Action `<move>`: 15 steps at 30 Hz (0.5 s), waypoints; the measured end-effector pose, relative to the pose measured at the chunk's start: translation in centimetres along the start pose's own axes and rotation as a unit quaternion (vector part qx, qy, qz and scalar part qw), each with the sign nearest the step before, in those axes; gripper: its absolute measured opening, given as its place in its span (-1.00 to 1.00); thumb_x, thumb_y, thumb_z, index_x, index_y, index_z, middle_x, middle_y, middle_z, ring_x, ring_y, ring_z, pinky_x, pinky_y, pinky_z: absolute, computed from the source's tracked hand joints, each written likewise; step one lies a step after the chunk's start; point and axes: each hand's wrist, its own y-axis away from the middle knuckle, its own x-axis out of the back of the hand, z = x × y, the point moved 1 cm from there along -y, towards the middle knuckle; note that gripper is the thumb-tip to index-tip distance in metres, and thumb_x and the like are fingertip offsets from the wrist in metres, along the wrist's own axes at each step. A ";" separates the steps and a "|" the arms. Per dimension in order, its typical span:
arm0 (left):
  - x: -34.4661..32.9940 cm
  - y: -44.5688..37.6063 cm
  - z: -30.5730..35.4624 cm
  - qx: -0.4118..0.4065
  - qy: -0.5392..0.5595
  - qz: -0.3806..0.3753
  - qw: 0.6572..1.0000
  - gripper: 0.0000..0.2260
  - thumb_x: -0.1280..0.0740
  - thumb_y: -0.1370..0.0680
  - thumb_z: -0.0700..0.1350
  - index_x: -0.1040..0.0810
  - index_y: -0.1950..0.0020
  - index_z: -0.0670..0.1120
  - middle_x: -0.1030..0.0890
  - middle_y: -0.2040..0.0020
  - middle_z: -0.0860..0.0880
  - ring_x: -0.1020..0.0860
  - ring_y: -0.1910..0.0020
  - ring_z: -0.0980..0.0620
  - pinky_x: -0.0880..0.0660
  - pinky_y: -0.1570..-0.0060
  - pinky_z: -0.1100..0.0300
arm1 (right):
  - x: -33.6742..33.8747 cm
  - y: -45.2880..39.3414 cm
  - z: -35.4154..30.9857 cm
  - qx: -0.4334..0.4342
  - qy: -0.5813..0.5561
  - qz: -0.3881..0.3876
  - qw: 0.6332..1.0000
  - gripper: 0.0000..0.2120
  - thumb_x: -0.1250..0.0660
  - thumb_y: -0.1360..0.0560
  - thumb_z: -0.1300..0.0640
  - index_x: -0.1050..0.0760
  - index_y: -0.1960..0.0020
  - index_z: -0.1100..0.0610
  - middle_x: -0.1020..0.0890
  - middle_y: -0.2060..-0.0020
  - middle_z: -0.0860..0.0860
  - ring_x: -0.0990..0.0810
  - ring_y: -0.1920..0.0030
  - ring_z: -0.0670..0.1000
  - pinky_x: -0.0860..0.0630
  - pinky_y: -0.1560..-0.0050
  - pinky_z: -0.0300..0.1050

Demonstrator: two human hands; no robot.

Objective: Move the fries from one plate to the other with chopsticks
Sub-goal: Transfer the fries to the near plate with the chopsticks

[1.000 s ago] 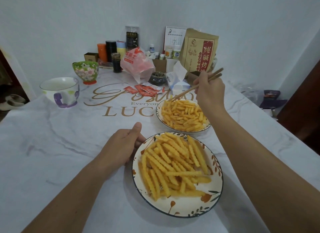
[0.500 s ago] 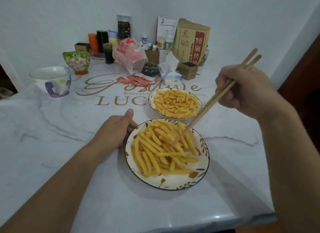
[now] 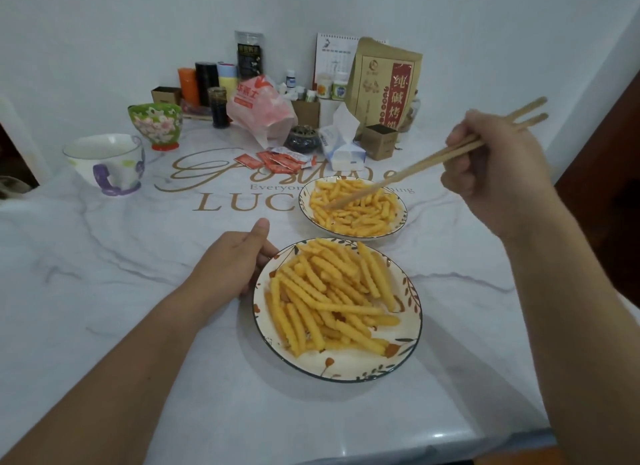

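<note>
Two floral plates of crinkle-cut fries stand on the marble table. The near plate (image 3: 349, 369) holds a heap of fries (image 3: 332, 298). The far plate (image 3: 400, 222) holds smaller fries (image 3: 356, 208). My right hand (image 3: 495, 166) grips a pair of wooden chopsticks (image 3: 415, 168), whose tips reach down into the far plate's fries. I cannot tell whether a fry is pinched between the tips. My left hand (image 3: 232, 267) rests at the left rim of the near plate, thumb up, fingers curled against the rim.
A white and purple cup (image 3: 104, 161) and a green floral bowl (image 3: 156, 123) stand at the left. Sauce packets (image 3: 277, 159), a tissue pack (image 3: 341, 146), a small box (image 3: 379, 142), bags and bottles crowd the back by the wall. The table edge runs close at the bottom right.
My right hand has swung the chopsticks from the near plate's fries over to the far plate, tips now in its fries. The left hand stays at the near plate's rim.
</note>
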 end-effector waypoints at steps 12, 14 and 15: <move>0.0 -0.3 -0.1 0.007 0.001 -0.001 1.000 -0.44 -0.08 -0.73 0.21 -0.73 0.15 -0.04 -0.70 0.36 0.07 -0.57 0.49 0.19 -0.46 0.32 0.15 | -1.7 -2.3 8.4 0.022 0.133 0.178 0.975 -0.59 -0.19 -0.71 -0.04 -0.57 0.17 0.18 -0.53 0.46 0.05 -0.48 0.50 0.00 -0.44 0.49 -0.17; 0.0 -0.2 -0.1 0.006 -0.006 0.001 1.000 -0.44 -0.07 -0.73 0.23 -0.73 0.14 -0.03 -0.71 0.34 0.07 -0.58 0.47 0.20 -0.47 0.31 0.13 | -2.4 -2.9 8.6 0.021 0.148 0.174 0.973 -0.59 -0.20 -0.70 -0.08 -0.57 0.16 0.17 -0.54 0.46 0.04 -0.51 0.50 0.01 -0.46 0.49 -0.14; 0.0 -0.2 -0.1 0.007 -0.005 0.001 1.000 -0.44 -0.07 -0.73 0.23 -0.73 0.14 -0.03 -0.71 0.34 0.07 -0.58 0.47 0.21 -0.48 0.30 0.13 | -2.7 -3.2 8.8 0.020 0.153 0.169 0.973 -0.58 -0.21 -0.70 -0.09 -0.57 0.17 0.16 -0.55 0.46 0.04 -0.51 0.50 0.01 -0.47 0.48 -0.13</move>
